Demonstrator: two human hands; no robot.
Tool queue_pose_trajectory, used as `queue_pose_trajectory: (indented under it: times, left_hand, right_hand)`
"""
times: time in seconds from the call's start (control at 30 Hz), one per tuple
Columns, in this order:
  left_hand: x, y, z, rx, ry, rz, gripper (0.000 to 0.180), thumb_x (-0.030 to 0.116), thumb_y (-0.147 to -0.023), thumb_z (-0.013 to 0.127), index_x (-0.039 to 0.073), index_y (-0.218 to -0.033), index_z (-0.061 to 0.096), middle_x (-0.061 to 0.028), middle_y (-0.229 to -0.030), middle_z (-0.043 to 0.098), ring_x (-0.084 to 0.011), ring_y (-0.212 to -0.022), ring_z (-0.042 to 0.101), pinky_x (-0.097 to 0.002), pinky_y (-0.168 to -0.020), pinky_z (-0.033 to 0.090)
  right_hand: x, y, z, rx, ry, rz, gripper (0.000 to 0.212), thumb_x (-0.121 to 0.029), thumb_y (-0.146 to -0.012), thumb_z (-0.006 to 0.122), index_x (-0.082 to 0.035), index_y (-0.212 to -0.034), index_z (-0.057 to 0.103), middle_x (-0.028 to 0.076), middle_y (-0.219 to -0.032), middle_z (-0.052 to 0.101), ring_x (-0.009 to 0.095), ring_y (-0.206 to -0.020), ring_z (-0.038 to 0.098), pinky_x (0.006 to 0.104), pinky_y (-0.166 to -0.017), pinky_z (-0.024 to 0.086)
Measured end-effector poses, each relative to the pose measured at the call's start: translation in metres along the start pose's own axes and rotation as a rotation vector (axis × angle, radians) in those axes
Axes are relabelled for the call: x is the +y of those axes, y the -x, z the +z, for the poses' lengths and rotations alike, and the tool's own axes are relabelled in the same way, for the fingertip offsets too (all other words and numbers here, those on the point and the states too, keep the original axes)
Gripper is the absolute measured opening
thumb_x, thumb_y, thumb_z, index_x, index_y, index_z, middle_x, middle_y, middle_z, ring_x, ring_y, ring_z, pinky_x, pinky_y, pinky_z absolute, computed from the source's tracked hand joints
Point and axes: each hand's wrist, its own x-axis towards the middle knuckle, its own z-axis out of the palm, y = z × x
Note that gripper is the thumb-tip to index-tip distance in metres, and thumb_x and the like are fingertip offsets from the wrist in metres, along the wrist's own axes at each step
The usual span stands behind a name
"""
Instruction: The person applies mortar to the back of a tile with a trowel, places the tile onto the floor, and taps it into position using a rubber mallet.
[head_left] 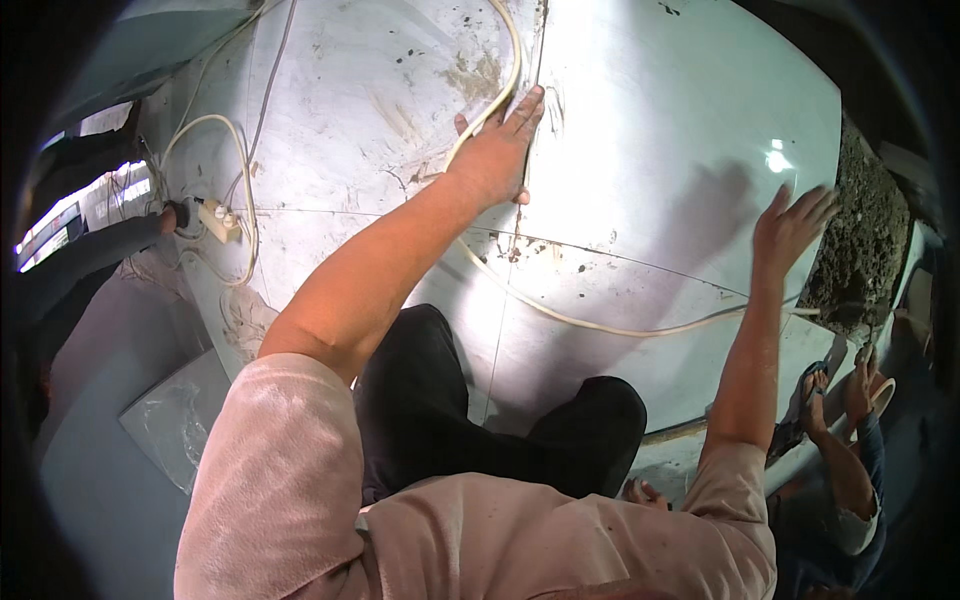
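Note:
My left hand (pixel 492 158) lies flat along the dark joint between pale floor tiles, its fingers stretched forward and the thumb apart. A cream cable (pixel 600 326) runs close beside this hand, disappears behind my forearm, then curves right across the tiles. To the right, my right hand (pixel 790 232) is open with fingers spread over the outer edge of a large glossy white tile (pixel 640 120). Whether its palm touches the tile, I cannot tell. Neither hand holds anything. My knees are bent between my arms.
Rough dark mortar or earth (pixel 860 230) borders the tile's right edge. A cream extension socket (pixel 220 222) with plugs sits at left, near another person's hand (pixel 168 220). Another person's arm (pixel 845 470) shows at lower right. Dirt and crumbs (pixel 475 78) mark the tiles.

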Motion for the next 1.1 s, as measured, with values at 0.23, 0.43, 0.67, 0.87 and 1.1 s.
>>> queue_pose_trajectory:
  times: [0.23,0.43,0.67,0.87,1.1]
  left_hand:
    - [0.013,-0.003,-0.019,-0.056,-0.026,0.02,0.127,0.034,-0.067,0.09,0.008,-0.161,0.009,0.0001,-0.17,-0.006,-0.035,-0.153,0.017,-0.0737,-0.111,0.031]
    - [0.012,-0.009,-0.016,-0.155,-0.036,0.021,0.126,0.036,-0.069,0.089,0.004,-0.161,0.009,-0.001,-0.17,-0.005,-0.036,-0.153,0.013,-0.0758,-0.111,0.029]
    - [0.005,-0.028,0.021,-0.008,0.142,0.162,0.135,0.023,-0.06,0.095,0.001,-0.159,0.007,-0.0213,-0.166,0.011,-0.0386,-0.152,0.018,-0.0383,-0.124,0.024]
    - [0.04,-0.011,0.001,0.011,-0.111,0.175,0.125,0.03,-0.064,0.093,-0.009,-0.155,0.016,-0.0211,-0.167,0.011,-0.0365,-0.153,0.016,-0.0387,-0.126,0.02]
    - [0.043,-0.02,-0.022,-0.106,-0.18,0.066,0.136,0.03,-0.057,0.095,-0.011,-0.155,0.01,-0.0258,-0.166,0.004,-0.033,-0.154,0.014,-0.0377,-0.126,0.018]
  right_hand:
    - [-0.153,-0.064,0.009,0.067,-0.132,-0.147,0.057,-0.036,-0.102,0.041,0.007,-0.14,0.044,0.026,-0.156,0.032,0.044,-0.144,0.031,0.0535,-0.118,0.026]
    - [-0.188,-0.001,0.06,-0.164,-0.374,-0.099,0.043,-0.028,-0.1,0.046,0.0,-0.128,0.063,0.02,-0.142,0.05,0.037,-0.13,0.048,0.0481,-0.11,0.035]
    - [-0.067,0.168,-0.087,-0.112,-0.533,0.382,0.016,-0.016,-0.099,0.059,-0.003,-0.093,0.064,0.017,-0.074,0.062,0.034,-0.063,0.059,0.0406,-0.063,0.049]
    - [0.075,0.395,-0.179,-0.187,0.269,0.892,0.031,-0.021,-0.095,0.064,0.001,-0.115,0.056,0.023,-0.117,0.057,0.037,-0.105,0.056,0.0446,-0.091,0.044]
    - [0.046,0.368,-0.177,-0.332,0.737,0.786,0.059,-0.035,-0.09,0.069,0.003,-0.131,0.049,0.026,-0.134,0.046,0.043,-0.127,0.041,0.0526,-0.106,0.036]
